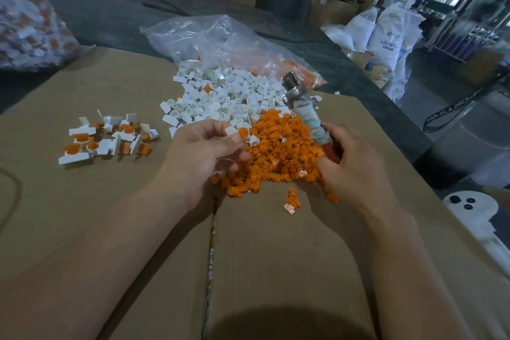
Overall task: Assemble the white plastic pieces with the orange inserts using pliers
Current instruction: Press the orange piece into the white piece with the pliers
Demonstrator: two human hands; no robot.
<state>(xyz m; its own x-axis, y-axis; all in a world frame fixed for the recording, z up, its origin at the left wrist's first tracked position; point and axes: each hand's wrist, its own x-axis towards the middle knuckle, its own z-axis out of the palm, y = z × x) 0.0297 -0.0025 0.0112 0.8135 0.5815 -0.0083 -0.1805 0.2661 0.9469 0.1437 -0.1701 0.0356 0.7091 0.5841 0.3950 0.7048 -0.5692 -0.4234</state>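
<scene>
Where white pieces (220, 94) end, bag (220, 36) lies.

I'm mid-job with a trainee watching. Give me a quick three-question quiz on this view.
1. True or false: the right hand holds the pliers with their head pointing away from the person.
2. Multiple choice: the assembled pieces lie A) on the cardboard, left of the left hand; B) inside the plastic bag; C) under the right hand.
3. Short answer: what colour is the insert pinched with the white piece in the left hand?

Key: 1 true; 2 A; 3 orange.
</scene>
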